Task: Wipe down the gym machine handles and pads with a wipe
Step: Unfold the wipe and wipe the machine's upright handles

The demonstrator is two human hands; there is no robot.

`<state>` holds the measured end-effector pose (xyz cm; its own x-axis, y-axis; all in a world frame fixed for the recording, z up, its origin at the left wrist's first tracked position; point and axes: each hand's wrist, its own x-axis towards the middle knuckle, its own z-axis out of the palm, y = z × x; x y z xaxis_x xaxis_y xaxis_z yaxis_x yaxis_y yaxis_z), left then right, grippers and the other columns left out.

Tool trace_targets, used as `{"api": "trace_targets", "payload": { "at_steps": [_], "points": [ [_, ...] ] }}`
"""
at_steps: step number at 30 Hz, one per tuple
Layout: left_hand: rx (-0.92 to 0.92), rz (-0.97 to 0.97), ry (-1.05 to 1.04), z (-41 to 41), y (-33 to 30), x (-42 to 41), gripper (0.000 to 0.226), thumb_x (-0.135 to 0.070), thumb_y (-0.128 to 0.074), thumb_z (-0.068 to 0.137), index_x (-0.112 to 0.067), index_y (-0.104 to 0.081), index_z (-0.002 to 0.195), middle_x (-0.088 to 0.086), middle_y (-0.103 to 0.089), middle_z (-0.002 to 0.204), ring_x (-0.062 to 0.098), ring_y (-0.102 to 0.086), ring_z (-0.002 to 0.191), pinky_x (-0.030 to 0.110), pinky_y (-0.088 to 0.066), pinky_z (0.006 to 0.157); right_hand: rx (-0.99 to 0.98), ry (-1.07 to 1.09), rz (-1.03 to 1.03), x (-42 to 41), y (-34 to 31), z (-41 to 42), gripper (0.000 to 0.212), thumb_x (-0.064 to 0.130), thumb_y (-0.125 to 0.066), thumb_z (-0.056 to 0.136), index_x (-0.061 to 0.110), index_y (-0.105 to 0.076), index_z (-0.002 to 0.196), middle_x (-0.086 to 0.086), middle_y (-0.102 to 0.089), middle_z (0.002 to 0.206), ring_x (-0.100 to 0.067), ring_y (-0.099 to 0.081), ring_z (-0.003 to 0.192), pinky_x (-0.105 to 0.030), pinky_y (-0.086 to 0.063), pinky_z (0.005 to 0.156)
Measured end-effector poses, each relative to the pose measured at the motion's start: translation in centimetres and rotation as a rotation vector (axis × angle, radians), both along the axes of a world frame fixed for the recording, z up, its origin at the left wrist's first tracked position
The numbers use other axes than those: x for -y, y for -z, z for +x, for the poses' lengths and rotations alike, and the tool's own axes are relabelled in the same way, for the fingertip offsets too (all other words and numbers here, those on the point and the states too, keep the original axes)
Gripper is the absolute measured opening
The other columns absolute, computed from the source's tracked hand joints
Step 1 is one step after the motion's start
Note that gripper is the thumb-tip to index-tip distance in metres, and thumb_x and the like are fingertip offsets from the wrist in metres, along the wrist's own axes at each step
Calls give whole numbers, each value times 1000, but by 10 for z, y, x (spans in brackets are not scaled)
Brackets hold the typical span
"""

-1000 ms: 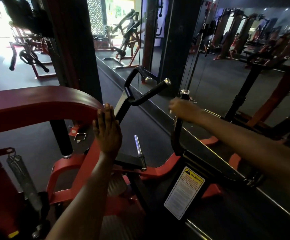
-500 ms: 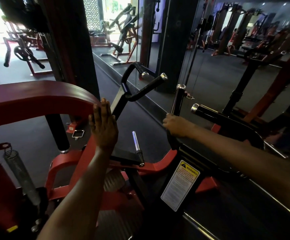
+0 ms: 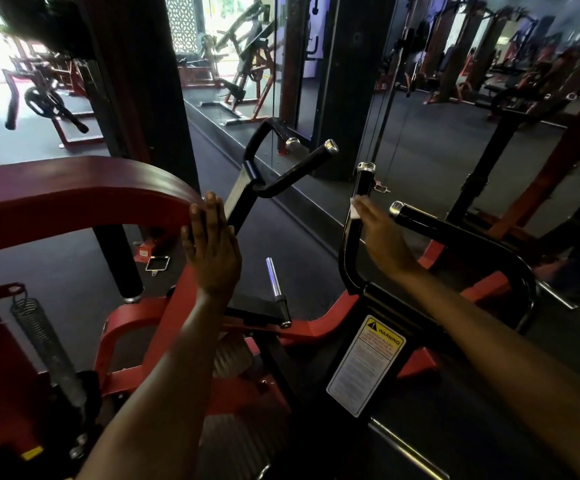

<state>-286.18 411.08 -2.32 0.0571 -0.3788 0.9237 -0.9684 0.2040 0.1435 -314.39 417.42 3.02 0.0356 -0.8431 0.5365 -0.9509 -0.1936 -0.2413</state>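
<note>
My left hand (image 3: 212,247) lies flat, fingers together, against the curved end of the dark red pad (image 3: 74,195) of a red and black machine. My right hand (image 3: 382,237) is wrapped around the upright black handle (image 3: 363,181) with a chrome cap, pressing a small white wipe (image 3: 355,209) against it; only a corner of the wipe shows at my fingertips. A second black handle (image 3: 420,220) runs off to the right behind my hand. Another bent black handle (image 3: 295,171) rises at centre.
A chrome peg (image 3: 274,277) sticks up between my arms. A warning label (image 3: 368,365) sits on the black frame below. A coil spring (image 3: 44,344) hangs at lower left. A mirrored wall (image 3: 454,133) with a low ledge stands just beyond the handles. Other machines fill the background.
My right hand slid down the upright handle, then back up to its middle. My left hand stayed on the pad's end. The view shifted slightly.
</note>
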Motion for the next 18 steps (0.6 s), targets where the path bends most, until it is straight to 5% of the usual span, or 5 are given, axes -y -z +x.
{"api": "trace_targets", "payload": {
  "at_steps": [3, 6, 9, 13, 18],
  "points": [
    [-6, -11, -6, -1, 0, 1, 56, -22, -44, 98, -7, -24, 149, -2, 15, 161, 19, 15, 148, 37, 14, 119, 13, 116, 172, 3, 28, 22, 68, -22, -35, 85, 1, -19, 147, -16, -7, 157, -29, -2, 144, -46, -27, 114],
    [2, -22, -20, -1, 0, 2, 57, -21, -45, 99, -8, -22, 149, -2, 15, 161, 19, 15, 148, 37, 13, 119, -23, 249, 226, -22, 57, 43, 68, -10, -40, 93, 2, -4, 150, -20, 5, 157, -35, -27, 139, -32, -46, 98],
    [-3, -29, -13, -1, 0, 1, 58, -21, -45, 99, -8, -21, 150, -2, 15, 161, 19, 15, 148, 37, 13, 119, -19, 319, 292, -46, 61, 55, 59, 5, -40, 99, -2, -9, 148, -25, -20, 152, -30, -50, 124, -31, -47, 94],
    [4, -24, -5, -2, 0, 2, 53, -21, -40, 100, -8, -24, 148, -2, 15, 161, 18, 15, 148, 37, 14, 118, 6, 450, 618, -39, 29, 33, 29, 11, -44, 97, 4, -49, 126, -12, -58, 113, -19, -59, 94, -26, -49, 70],
    [-10, -22, -5, 0, 0, 2, 55, -21, -41, 99, -9, -22, 149, -2, 14, 161, 19, 14, 148, 37, 14, 119, 768, 414, 504, 9, 2, 12, 22, 13, -36, 101, 11, -55, 90, -9, -51, 76, -12, -53, 59, -20, -39, 47]
  ]
}}
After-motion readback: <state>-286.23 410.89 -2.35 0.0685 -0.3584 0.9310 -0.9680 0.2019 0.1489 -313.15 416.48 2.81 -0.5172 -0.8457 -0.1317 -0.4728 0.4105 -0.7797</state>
